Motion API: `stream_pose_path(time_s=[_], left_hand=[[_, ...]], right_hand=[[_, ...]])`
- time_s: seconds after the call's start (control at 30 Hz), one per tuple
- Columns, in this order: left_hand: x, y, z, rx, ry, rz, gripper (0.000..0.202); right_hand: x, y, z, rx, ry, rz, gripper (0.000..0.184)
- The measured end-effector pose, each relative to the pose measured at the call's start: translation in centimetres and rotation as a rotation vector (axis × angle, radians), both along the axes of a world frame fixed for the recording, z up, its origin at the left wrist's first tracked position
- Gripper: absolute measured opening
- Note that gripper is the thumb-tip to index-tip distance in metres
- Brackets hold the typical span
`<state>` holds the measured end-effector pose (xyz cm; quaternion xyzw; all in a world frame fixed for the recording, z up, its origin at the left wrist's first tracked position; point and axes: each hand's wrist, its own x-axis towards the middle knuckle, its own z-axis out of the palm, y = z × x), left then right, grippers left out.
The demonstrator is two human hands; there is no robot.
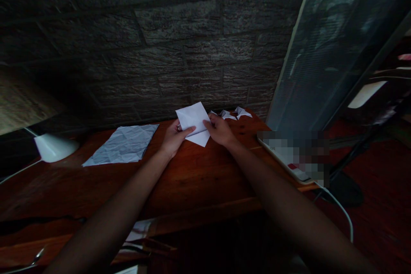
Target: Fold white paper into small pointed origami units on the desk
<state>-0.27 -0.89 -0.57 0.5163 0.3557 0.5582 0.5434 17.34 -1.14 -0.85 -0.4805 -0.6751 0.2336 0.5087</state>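
Observation:
A folded white sheet of paper [194, 120] is held up over the far part of a reddish wooden desk [192, 175]. My left hand [174, 137] pinches its lower left side, thumb lying across the front. My right hand [218, 129] grips its right edge with closed fingers. Both forearms reach forward from the bottom of the view.
A creased white sheet [123, 144] lies flat on the desk to the left. Small folded paper pieces [237, 113] sit by the brick-pattern wall. A white lamp [53, 147] stands at far left. A white device [293, 158] with a cable rests on the desk's right edge.

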Motion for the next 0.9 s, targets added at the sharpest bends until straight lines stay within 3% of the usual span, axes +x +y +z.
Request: stream_pose_path(time_s=[0.17, 0.33, 0.57, 0.77, 0.9], left_hand=[[0.0, 0.0, 0.2, -0.042, -0.032, 0.045, 0.044], [-0.6, 0.7, -0.2, -0.019, -0.048, 0.088, 0.033], [-0.7, 0.5, 0.2, -0.07, -0.053, 0.069, 0.028], [-0.2, -0.5, 0.9, -0.063, -0.018, -0.052, 0.046], [-0.3, -0.2, 0.4, -0.054, -0.034, 0.017, 0.039]], right_hand=[[-0.3, 0.1, 0.0, -0.033, 0.178, 0.083, 0.017], [-0.6, -0.5, 0.2, -0.082, 0.166, 0.168, 0.033], [-0.5, -0.9, 0.2, -0.15, 0.162, 0.141, 0.018], [-0.8, -0.2, -0.2, -0.203, 0.365, 0.104, 0.015], [-1.1, -0.1, -0.2, -0.249, 0.467, 0.153, 0.015]])
